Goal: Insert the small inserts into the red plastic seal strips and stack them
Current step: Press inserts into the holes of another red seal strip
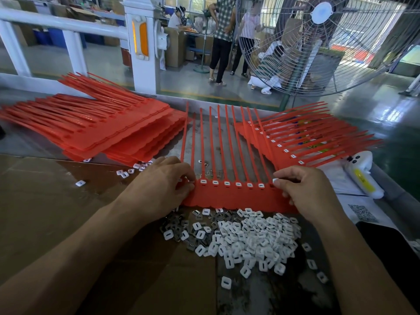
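Standing fan: a large round wire-caged floor fan rises beyond the far edge of the worktop, at the right.
Worktop: a brown cardboard-covered worktop carries everything; its middle part is bare grey and worn.
Left stack: a tall pile of red plastic seal strip sheets lies at the far left, tails pointing left and away.
Right stack: a fanned pile of red seal strip sheets with white inserts fitted lies at the far right, tails pointing right.
Current sheet: one red plastic seal strip sheet lies flat in the middle between both hands, tails pointing away; six white inserts show in its row of sockets.
Insert heap: a loose heap of small white square plastic inserts lies just near of the current sheet, with grey metal clips mixed in at its left side.
White device: a white plastic handheld device with a yellow label rests at the right edge on papers.
Left hand: the left hand has fingers curled, pinching the left end of the current sheet at the socket row.
Right hand: the right hand has fingers curled onto the sheet's right end, with one white insert at its fingertips.
Stray inserts: a few scattered white inserts lie beside the left stack.
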A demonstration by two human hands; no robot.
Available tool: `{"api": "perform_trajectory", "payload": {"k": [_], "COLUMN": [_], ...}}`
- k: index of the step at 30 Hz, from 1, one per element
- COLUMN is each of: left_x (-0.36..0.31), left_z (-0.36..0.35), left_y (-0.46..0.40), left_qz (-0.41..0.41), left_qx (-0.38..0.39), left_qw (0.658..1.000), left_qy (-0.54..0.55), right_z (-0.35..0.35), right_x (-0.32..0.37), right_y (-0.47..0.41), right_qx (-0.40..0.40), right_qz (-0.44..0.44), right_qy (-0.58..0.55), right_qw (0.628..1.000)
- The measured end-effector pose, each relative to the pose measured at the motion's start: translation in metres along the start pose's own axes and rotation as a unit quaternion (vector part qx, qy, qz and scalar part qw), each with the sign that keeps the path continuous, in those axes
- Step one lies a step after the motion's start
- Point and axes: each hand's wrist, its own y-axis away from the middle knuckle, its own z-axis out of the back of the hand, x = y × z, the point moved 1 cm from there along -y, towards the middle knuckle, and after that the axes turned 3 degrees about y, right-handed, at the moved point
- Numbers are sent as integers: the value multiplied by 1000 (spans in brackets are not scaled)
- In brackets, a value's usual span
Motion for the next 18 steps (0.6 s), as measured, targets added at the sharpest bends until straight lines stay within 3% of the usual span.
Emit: {"api": "perform_trajectory", "payload": {"k": [8, 13, 18], "left_x": [1, 1, 2], "left_z": [-1, -1, -1], "left_y": [-1, -1, -1], "left_qz": [0, 0, 0], "left_qx": [-3, -2, -4], "left_qw": [1000, 1000, 1000], "left_qy": [1, 2, 4], "right_z": [-2, -2, -1], "right_x": [1, -3, -5], "right_y": [1, 0, -2], "right_qx": [21, 28, -11], "right_qz": [5, -10, -24], "right_qy": [50, 26, 24], "right_qw": [999, 999, 999]}}
